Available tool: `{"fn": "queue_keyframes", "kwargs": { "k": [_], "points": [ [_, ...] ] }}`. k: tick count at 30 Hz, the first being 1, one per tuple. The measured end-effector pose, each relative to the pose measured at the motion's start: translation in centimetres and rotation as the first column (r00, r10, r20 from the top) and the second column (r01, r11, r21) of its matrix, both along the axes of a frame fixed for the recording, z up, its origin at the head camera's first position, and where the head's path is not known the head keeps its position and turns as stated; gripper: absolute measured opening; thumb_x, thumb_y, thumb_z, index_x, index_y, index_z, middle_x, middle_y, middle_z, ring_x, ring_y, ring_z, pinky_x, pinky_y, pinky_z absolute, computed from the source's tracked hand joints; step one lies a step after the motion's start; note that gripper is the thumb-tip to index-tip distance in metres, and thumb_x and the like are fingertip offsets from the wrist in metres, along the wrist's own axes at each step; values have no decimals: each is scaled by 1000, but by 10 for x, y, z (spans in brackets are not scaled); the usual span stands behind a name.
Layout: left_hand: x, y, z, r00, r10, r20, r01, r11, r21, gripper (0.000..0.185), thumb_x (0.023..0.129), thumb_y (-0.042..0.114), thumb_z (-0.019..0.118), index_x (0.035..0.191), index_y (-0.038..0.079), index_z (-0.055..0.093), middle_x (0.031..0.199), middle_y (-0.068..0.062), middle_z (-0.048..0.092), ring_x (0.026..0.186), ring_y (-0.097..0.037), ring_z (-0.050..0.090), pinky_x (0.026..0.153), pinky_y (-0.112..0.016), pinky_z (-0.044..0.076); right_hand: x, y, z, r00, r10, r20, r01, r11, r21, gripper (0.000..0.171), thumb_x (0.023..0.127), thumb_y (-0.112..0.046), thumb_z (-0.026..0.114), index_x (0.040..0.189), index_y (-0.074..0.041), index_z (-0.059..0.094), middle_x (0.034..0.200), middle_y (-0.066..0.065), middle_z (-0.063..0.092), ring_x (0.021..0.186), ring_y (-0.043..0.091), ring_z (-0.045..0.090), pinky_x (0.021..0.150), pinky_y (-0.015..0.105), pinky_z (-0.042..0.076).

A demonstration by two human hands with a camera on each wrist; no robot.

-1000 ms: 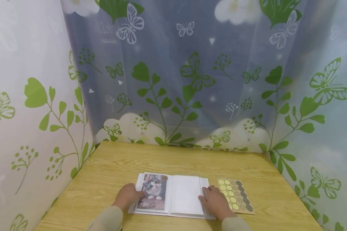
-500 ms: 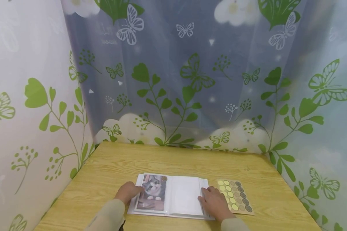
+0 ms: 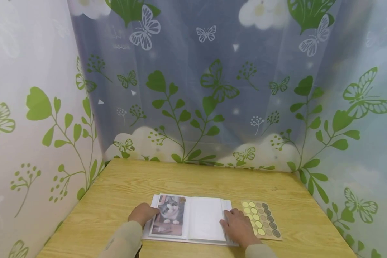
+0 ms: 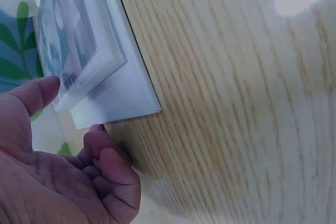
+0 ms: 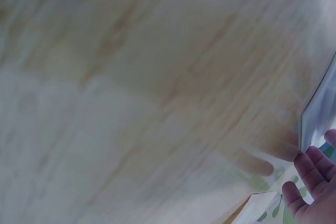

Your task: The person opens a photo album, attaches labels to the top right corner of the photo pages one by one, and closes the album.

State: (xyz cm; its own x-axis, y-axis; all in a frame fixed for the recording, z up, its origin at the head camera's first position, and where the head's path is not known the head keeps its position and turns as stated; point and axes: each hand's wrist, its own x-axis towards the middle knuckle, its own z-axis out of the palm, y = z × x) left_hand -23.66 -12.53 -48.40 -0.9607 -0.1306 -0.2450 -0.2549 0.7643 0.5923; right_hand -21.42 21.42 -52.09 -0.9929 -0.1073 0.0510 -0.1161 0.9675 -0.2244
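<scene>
A photo album [image 3: 207,219] lies spread on the table. Its left page carries a photo of a grey and white cat [image 3: 171,214], with a round brown sticker [image 3: 182,200] at the photo's upper right corner. The right page is plain white. My left hand [image 3: 143,213] holds the album's left side. In the left wrist view the thumb [image 4: 48,88] is on the raised page edge and the curled fingers are beside the cover. My right hand [image 3: 239,226] rests on the right edge, fingertips [image 5: 310,166] touching the cover's corner in the right wrist view.
Just right of the right hand lies a sheet of round stickers [image 3: 267,219] in yellow, brown and dark grey. The wooden table [image 3: 193,177] is bounded by patterned curtains [image 3: 193,107] at the back and both sides.
My left hand has shifted slightly at the album's left edge. The right hand stays in about the same place, and the album has hardly moved.
</scene>
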Motion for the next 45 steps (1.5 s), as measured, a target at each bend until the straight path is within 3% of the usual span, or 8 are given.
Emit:
{"fn": "queue_keyframes", "kwargs": {
  "k": [13, 19, 24, 29, 31, 36, 45],
  "points": [
    [-3, -4, -4, 999, 7, -33, -3, 994, 112, 67, 88, 33, 64, 122, -23, 51, 123, -39, 54, 116, -53, 52, 99, -57, 44, 0, -1, 0, 1000, -13, 9, 13, 1000, -2, 48, 98, -35, 59, 133, -3, 60, 124, 19, 58, 115, 37, 54, 96, 58, 43],
    [-7, -4, -8, 998, 43, -40, -34, 978, 205, 68, 82, 25, 74, 119, -26, 48, 115, -39, 56, 108, -48, 57, 97, -54, 47, -1, 1, -2, 1000, -7, 2, 7, 1000, -9, 47, 98, -35, 59, 133, -3, 60, 124, 20, 58, 115, 38, 55, 96, 58, 43],
    [-5, -4, -10, 995, 52, -90, -28, 969, 246, 55, 76, 13, 79, 107, -24, 51, 96, -27, 60, 90, -35, 59, 89, -49, 52, -1, 2, -2, 1000, 11, -2, -11, 1000, -13, 48, 98, -34, 59, 132, -1, 60, 123, 21, 58, 114, 38, 55, 97, 57, 44],
    [-3, -3, 2, 986, 25, -164, 19, 965, 263, 30, 77, 9, 78, 86, -12, 59, 80, -17, 60, 71, -26, 60, 66, -38, 55, 0, 1, 0, 1000, 24, -9, -25, 1000, -19, 48, 98, -34, 58, 132, -1, 60, 123, 21, 58, 115, 38, 55, 98, 57, 43],
    [-3, -2, 8, 985, 17, -172, 32, 959, 281, 24, 79, 8, 77, 85, -8, 60, 79, -14, 60, 69, -23, 60, 59, -34, 54, 0, 0, 0, 999, 33, -15, -33, 999, -23, 48, 98, -34, 58, 132, -1, 60, 124, 21, 58, 115, 38, 55, 99, 56, 43],
    [-7, 2, 23, 983, 0, -186, 55, 954, 295, 26, 82, 7, 74, 95, -8, 58, 83, -14, 61, 69, -22, 62, 56, -31, 54, 0, -5, 0, 998, 51, -39, -53, 998, -45, 47, 97, -33, 59, 131, 0, 60, 122, 23, 58, 114, 40, 55, 98, 57, 44],
    [-4, 29, 48, 951, -56, -304, 140, 955, 263, 23, 83, 6, 70, 98, -5, 56, 79, -11, 63, 65, -19, 63, 53, -31, 55, 0, -14, -2, 994, 82, -75, -87, 994, -62, 46, 96, -32, 60, 128, 1, 61, 120, 23, 58, 112, 41, 55, 96, 57, 45]
  ]
}}
